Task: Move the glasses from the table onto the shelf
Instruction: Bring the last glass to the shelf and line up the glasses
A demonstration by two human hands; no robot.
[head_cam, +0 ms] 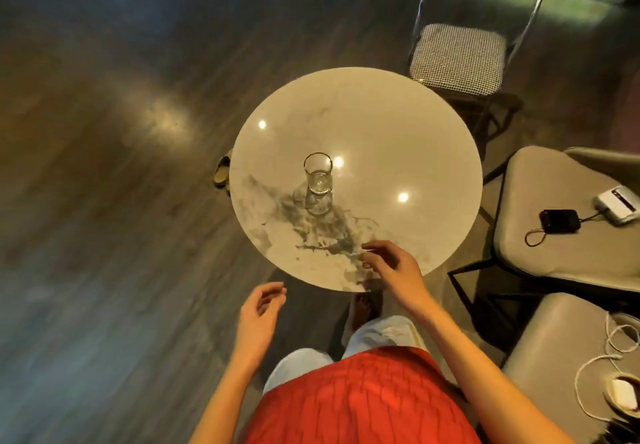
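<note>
One tall clear glass [318,182] stands upright near the middle of the round marble table [398,132]. My right hand [391,267] hovers over the table's near edge, fingers apart and loosely curled, holding nothing, well short of the glass. My left hand [261,312] hangs open beside the table's near-left edge, above the floor, also holding nothing. No shelf is in view.
A chrome chair with a checked seat [457,59] stands behind the table at the right. Two grey cushioned seats [554,236] at the right carry a black device, a white device and a white cable. A shoe [221,173] lies left of the table.
</note>
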